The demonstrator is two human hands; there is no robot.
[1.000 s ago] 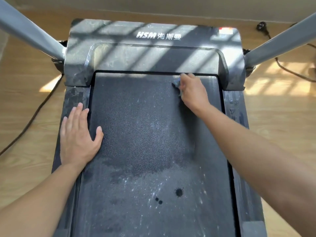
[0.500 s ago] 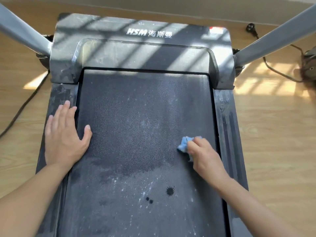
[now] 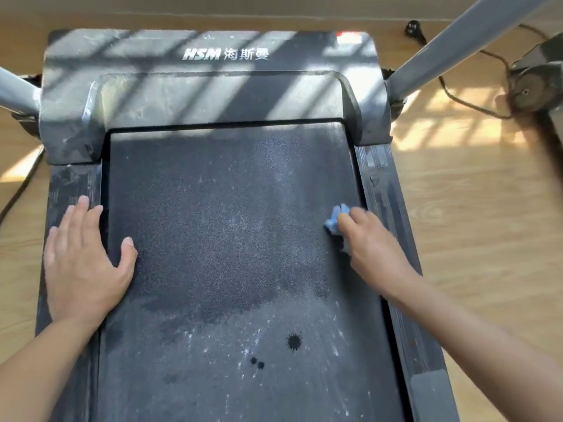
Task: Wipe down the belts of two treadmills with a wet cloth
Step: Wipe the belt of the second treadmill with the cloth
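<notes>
The black treadmill belt (image 3: 225, 226) fills the middle of the view; its far half looks dark and damp, its near half dusty with white specks and dark drops. My right hand (image 3: 370, 248) presses a small blue cloth (image 3: 335, 219) onto the belt by the right side rail (image 3: 382, 190); most of the cloth is hidden under the fingers. My left hand (image 3: 83, 260) lies flat, fingers spread, across the left side rail (image 3: 70, 184) and the belt's left edge, holding nothing.
The grey motor cover (image 3: 213, 83) with white lettering bounds the belt's far end. Grey uprights rise at the left (image 3: 15, 92) and right (image 3: 457, 41). A black cable and plug (image 3: 416, 32) lie on the wooden floor. Part of another machine (image 3: 536, 80) stands at the far right.
My right hand dragged the cloth from the belt's far end toward me, then moved outward and a little forward to the right edge. My left hand stayed flat on the left rail.
</notes>
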